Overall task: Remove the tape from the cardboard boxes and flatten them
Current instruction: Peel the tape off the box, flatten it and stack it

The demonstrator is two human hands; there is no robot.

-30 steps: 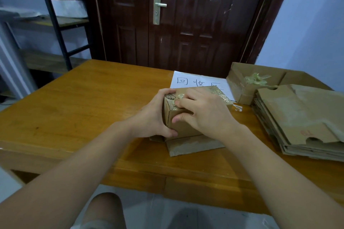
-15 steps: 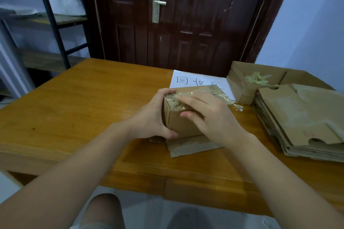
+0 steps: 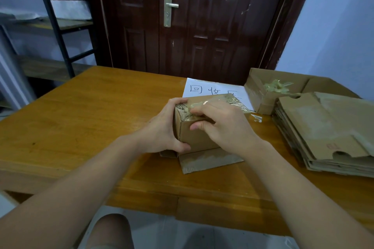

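While both hands grip it, the cardboard box (image 3: 199, 137) bears crinkled tape (image 3: 194, 105).

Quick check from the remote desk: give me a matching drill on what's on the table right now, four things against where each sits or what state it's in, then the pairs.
Things:
1. small taped brown cardboard box
2. stack of flattened brown cardboard
3. white paper sheet with handwriting
4. crumpled wad of clear tape

Places or states:
A. lying in the open cardboard box at the far right
B. held between the left hand and right hand
C. piled at the table's right edge
D. flat on the table behind the held box

Pairs: 1-B, 2-C, 3-D, 4-A
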